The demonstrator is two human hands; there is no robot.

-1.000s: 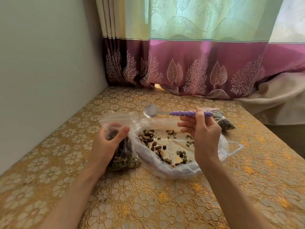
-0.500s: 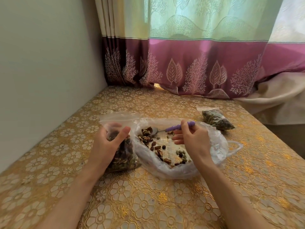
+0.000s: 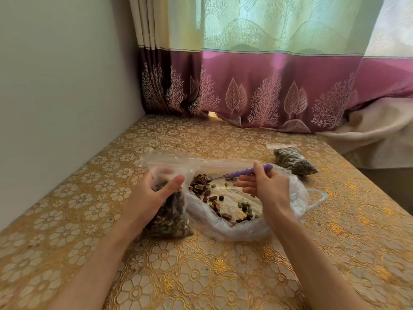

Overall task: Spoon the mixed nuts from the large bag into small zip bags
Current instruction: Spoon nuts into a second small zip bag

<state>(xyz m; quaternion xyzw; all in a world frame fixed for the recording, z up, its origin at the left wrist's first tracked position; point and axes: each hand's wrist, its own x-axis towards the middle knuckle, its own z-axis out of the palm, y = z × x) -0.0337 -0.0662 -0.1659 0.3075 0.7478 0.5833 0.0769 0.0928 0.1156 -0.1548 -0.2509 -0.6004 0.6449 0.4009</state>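
Head view: right hand (image 3: 271,189) holds purple spoon (image 3: 248,171) in large bag (image 3: 288,209)

Purple spoon handle (image 3: 250,171); gold floral tablecloth (image 3: 201,276); curtain (image 3: 268,63) green w/ magenta band.

pale wall (image 3: 55,74), backlit curtain (image 3: 268,63), gold tablecloth (image 3: 201,276).
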